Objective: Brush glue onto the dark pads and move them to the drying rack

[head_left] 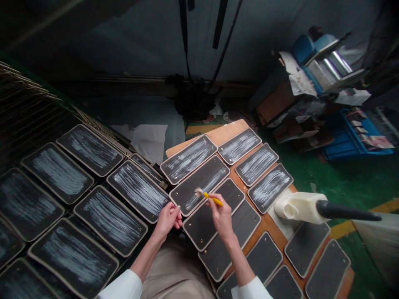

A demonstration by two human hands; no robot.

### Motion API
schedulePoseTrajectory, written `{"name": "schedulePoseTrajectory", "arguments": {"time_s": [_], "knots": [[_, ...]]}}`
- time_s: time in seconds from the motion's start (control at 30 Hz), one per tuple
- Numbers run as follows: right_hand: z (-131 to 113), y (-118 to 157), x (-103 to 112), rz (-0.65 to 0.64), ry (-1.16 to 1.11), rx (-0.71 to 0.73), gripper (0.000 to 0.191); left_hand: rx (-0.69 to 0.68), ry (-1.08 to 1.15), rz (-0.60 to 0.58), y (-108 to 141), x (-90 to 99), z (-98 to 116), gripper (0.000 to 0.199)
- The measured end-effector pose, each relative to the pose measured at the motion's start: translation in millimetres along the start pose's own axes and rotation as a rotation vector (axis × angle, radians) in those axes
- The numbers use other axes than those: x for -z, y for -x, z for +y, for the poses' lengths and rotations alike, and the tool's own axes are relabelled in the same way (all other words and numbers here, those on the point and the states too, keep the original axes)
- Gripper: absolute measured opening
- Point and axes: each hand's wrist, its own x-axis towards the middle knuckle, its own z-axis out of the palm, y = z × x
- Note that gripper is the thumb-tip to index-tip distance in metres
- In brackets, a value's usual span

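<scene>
My right hand (222,216) grips a small yellow-handled brush (213,198), its pale bristles over a dark rectangular panel (193,187) with rounded corners. White streaks run along the near side of that panel; the rest of its face is dark. My left hand (168,216) is closed, with thumb and fingers together at the panel's lower left corner. Whether the fingertips pinch the panel's edge is hard to make out. Just below, a plain dark panel (215,214) lies partly under my right hand.
White-streaked panels (110,220) lie in rows at left beside a wire rack (56,91). A brown board (280,226) bears more panels, some streaked, some plain. A cream bottle with a black nozzle (299,205) stands at its right edge. Farther right are a roller machine (333,66) and blue crate (343,141).
</scene>
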Motion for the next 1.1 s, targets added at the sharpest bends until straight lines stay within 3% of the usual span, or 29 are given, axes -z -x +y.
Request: {"name": "schedulePoseTrajectory", "arguments": {"time_s": [0.2, 0.37, 0.43, 0.53, 0.67, 0.77, 0.83, 0.93, 1.1], "knots": [[11, -65, 35, 0.221, 0.315, 0.185, 0.021, 0.004, 0.001, -0.002, -3, 0.5, -5, 0.031], [16, -86, 29, 0.203, 0.635, 0.281, 0.022, -0.021, -0.020, -0.012, -3, 2.3, -7, 0.030], [16, -75, 16, 0.107, 0.716, 0.297, 0.022, -0.038, -0.042, -0.010, -3, 2.5, -8, 0.030], [11, -37, -8, -0.077, 0.726, 0.332, 0.025, -0.043, -0.057, -0.007, -4, 2.5, -7, 0.029], [-5, 20, -33, -0.258, 0.525, 0.298, 0.025, -0.037, -0.056, -0.018, -4, 3.0, -7, 0.030], [-16, 38, -40, -0.318, 0.288, 0.181, 0.018, -0.042, -0.055, -0.026, -5, 3.8, -8, 0.032], [-22, 32, -34, -0.280, 0.133, 0.102, 0.016, -0.039, -0.049, -0.031, -6, 4.1, -8, 0.031], [-22, -1, -15, -0.100, 0.060, 0.073, 0.017, -0.030, -0.032, -0.040, -6, 4.4, -8, 0.030], [0, -78, 14, 0.168, 0.357, 0.245, 0.019, -0.025, -0.045, -0.042, -7, 4.7, -9, 0.029]]}}
